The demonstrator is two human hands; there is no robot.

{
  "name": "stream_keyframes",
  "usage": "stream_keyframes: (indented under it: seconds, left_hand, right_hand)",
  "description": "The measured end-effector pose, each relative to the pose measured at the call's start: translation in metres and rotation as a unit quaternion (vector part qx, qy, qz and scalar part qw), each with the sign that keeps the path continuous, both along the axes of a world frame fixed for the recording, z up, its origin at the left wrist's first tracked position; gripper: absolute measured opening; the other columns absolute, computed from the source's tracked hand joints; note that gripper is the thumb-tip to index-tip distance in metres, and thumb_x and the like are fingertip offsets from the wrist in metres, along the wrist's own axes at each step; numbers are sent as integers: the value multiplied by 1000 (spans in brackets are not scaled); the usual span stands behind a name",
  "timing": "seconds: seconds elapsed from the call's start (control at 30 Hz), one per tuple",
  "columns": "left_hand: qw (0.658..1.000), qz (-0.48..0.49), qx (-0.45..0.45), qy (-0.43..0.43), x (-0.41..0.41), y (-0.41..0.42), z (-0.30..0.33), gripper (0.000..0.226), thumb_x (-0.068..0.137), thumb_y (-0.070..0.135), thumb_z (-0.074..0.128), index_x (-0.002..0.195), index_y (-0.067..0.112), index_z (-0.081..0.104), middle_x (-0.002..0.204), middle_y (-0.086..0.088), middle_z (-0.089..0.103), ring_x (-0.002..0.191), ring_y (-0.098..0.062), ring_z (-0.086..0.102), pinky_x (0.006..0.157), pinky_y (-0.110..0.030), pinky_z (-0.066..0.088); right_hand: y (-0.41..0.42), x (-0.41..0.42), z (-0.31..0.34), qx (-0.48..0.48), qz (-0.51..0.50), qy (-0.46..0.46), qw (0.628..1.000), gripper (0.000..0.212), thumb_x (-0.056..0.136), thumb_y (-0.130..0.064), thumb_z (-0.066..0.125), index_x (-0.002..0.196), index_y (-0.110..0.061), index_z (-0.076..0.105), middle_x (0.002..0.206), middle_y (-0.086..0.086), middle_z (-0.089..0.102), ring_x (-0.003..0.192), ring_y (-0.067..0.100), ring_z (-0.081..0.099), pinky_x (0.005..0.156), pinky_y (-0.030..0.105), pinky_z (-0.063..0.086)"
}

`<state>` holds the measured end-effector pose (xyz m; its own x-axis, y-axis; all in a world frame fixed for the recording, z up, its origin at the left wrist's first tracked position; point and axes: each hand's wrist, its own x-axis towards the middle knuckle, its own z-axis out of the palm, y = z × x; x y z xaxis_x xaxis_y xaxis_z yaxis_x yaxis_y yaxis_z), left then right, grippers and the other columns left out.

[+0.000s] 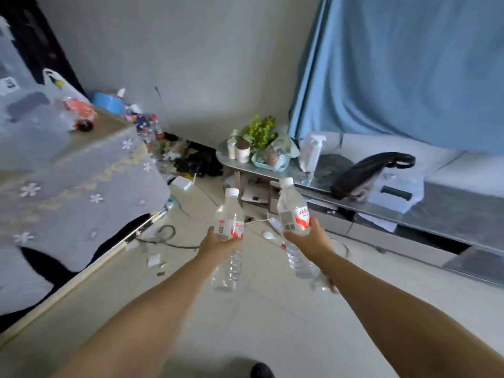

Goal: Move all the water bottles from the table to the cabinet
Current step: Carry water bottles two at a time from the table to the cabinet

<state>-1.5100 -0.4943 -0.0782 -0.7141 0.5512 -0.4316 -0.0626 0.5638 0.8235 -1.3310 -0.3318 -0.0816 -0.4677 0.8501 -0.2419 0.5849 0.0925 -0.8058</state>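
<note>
Blue curtain point(409, 72) hangs over the upper right, above a long low grey cabinet point(450, 214) that runs along the right wall. On the cabinet top, far end: green potted plant point(260, 129), small white cup point(242, 151), white spray bottle point(313, 150). Nearer along the top, a black handbag point(368, 170) lies on its side.

Left side: table point(68, 170) under a grey cloth with white flower prints. At its far edge, a blue tape roll point(107, 100) and a white plastic bag point(58, 85); just past the far corner, a blurred cluster of small bottles point(148, 129), kind unclear.

Pale tile floor point(245, 323) between table and cabinet, with loose cables and paper scraps scattered near the far wall.

Both bare forearms reach forward over the floor. Left hand point(215, 244) has its fingers wrapped around the middle of a clear water bottle point(229, 227), white cap up, red-and-white label showing above the grip. Right hand point(311, 238) has its fingers clamped on a second water bottle point(293, 211), tilted slightly left, cap up. Both bottles are in the air, clear of table and cabinet, nearer the cabinet's near front. Something clear shows under the right wrist; cannot tell what.
</note>
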Motion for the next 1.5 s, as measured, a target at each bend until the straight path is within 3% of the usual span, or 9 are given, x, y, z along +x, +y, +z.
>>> stream_keyframes:
  seconds: [0.17, 0.3, 0.4, 0.5, 0.73, 0.9, 0.97, 1.33, 1.5]
  left_hand:
    - [989, -148, 8, 5, 71, 53, -9, 64, 50, 47, 75, 107, 20, 62, 96, -4, 73, 88, -23, 71, 86, -41, 58]
    - [969, -245, -12, -7, 149, 94, -16, 72, 57, 43, 77, 121, 19, 54, 107, -5, 70, 97, -26, 69, 89, -40, 56]
    - [951, -307, -22, 8, 217, 126, -16, 66, 59, 43, 78, 115, 24, 50, 109, -3, 68, 101, -27, 66, 92, -42, 54]
    - [931, -363, -32, 22, 284, 157, -17, 59, 64, 42, 79, 111, 26, 48, 105, -2, 68, 94, -25, 68, 90, -42, 55]
    - [917, -398, -31, -7, 458, 227, -30, 61, 68, 39, 80, 118, 19, 50, 109, -5, 66, 100, -28, 66, 94, -44, 53]
    - [906, -416, -25, -69, 564, 262, -35, 66, 53, 42, 77, 110, 19, 53, 106, -7, 69, 99, -29, 67, 91, -45, 56]
    - [898, -435, -27, -61, 601, 285, -34, 68, 50, 43, 77, 110, 20, 54, 105, -7, 69, 99, -28, 67, 91, -44, 56]
    - [860, -510, -27, -12, 731, 450, -40, 58, 61, 37, 80, 114, 21, 60, 105, -5, 71, 98, -27, 67, 94, -43, 54]
    - [852, -523, -18, -22, 785, 549, -38, 52, 70, 27, 80, 116, 14, 58, 110, -8, 69, 104, -28, 65, 98, -42, 50]
  right_hand:
    - [-3, 115, -7, -26, -142, 29, 989, 61, 66, -42, 77, 115, -16, 53, 107, 7, 67, 96, 27, 65, 90, 49, 53]
    - [-10, 204, -13, -40, -226, 28, 973, 63, 68, -39, 79, 117, -17, 47, 112, 6, 62, 96, 23, 63, 88, 42, 53]
    - [-6, 275, -18, -34, -266, 14, 963, 66, 70, -39, 79, 122, -17, 45, 115, 7, 58, 97, 23, 60, 85, 38, 51]
    - [4, 339, -21, -29, -310, 17, 950, 65, 71, -38, 78, 123, -17, 45, 116, 8, 58, 98, 24, 60, 88, 41, 51]
    - [44, 504, -19, -31, -360, 3, 932, 62, 72, -36, 78, 122, -15, 47, 114, 9, 60, 99, 27, 62, 90, 45, 53]
    - [70, 602, -13, -16, -400, -21, 916, 46, 71, -37, 77, 104, -22, 47, 110, 8, 59, 89, 23, 56, 73, 30, 41]
    - [81, 636, -12, -12, -421, -14, 907, 47, 72, -37, 77, 107, -20, 49, 108, 7, 60, 89, 23, 56, 72, 29, 39]
    - [203, 756, -32, -10, -489, 0, 872, 51, 73, -39, 76, 112, -17, 52, 103, 4, 64, 87, 21, 59, 71, 29, 44]
    - [296, 805, -27, -9, -498, -5, 867, 47, 72, -39, 77, 108, -23, 50, 105, 3, 63, 82, 16, 58, 61, 23, 41]
